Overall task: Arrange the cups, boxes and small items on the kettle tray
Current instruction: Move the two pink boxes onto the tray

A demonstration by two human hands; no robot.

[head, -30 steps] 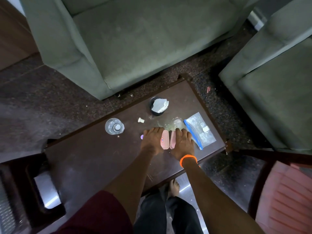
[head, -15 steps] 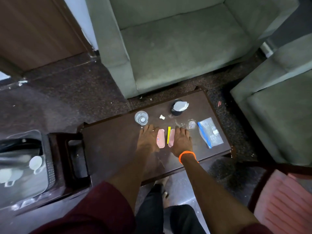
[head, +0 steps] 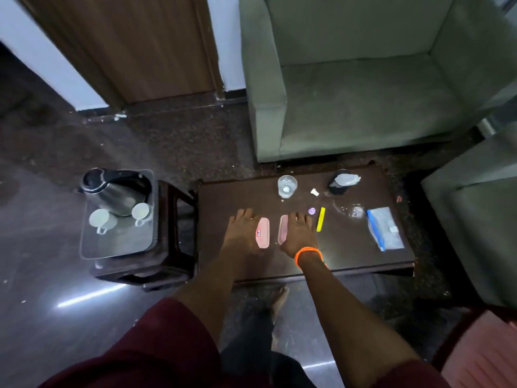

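My left hand (head: 241, 232) lies flat, palm down, on the dark low table (head: 349, 261), its thumb side touching a pink box with a small label (head: 263, 232). Beside it my right hand (head: 298, 233), with an orange wristband, lies flat and partly covers a second pink box (head: 282, 233). A purple bit (head: 312, 210) and a yellow stick (head: 321, 219) lie just right of my right hand. On a stool to the left is the glass kettle tray (head: 117, 249), holding a steel kettle (head: 112, 191) and two white cups (head: 100, 219) (head: 140, 211).
Farther back on the table stand a drinking glass (head: 287, 186), a small white cap (head: 314, 192) and a black cup with paper in it (head: 340, 182). A crumpled clear wrapper (head: 354, 211) and a blue-edged zip bag (head: 385, 232) lie at the right. Green armchairs (head: 363, 93) stand behind and to the right.
The view has swung left, bringing the kettle tray fully into sight. Both hands and the pink boxes have slid left; the yellow stick, between the boxes before, now lies right of my right hand.
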